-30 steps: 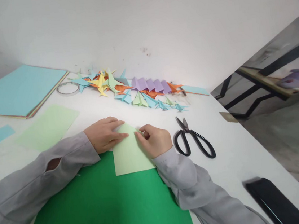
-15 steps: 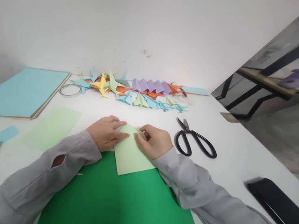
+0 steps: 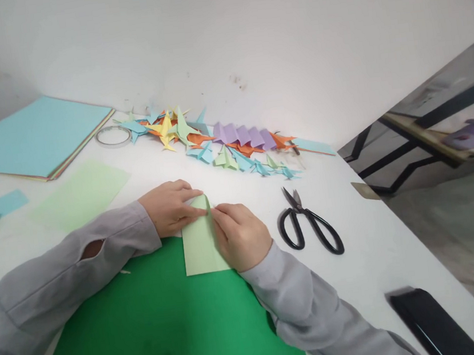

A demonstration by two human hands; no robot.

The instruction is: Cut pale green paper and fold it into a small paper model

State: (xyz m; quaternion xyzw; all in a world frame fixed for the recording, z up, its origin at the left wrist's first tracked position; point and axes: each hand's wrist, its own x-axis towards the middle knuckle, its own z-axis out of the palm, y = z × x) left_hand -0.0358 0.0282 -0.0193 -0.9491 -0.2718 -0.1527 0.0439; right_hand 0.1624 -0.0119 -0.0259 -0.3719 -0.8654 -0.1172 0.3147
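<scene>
A light green sheet of paper (image 3: 202, 242) lies over the far part of a green sheet (image 3: 172, 318), with a fold standing up near its top. My left hand (image 3: 170, 207) rests at its upper left, fingers stretched out and the tips pressing on the paper. At the right side, my right hand (image 3: 240, 230) is closed in a pinch on the folded edge, by the left hand's fingertips. The right hand hides the paper's right part. Black-handled scissors (image 3: 307, 223) lie to the right, blades slightly apart.
Folded paper cranes (image 3: 181, 129) and a purple pleated strip (image 3: 243, 135) lie along the wall. A tape roll (image 3: 113, 136) sits beside a stack of coloured paper (image 3: 37, 138). A loose pale green sheet (image 3: 83, 193) lies left; a black phone-like object (image 3: 431, 320) lies right.
My right hand has moved slightly left and inward, bringing the paper's right edge over into a raised fold. The left hand has stayed almost in place. The view has shifted slightly.
</scene>
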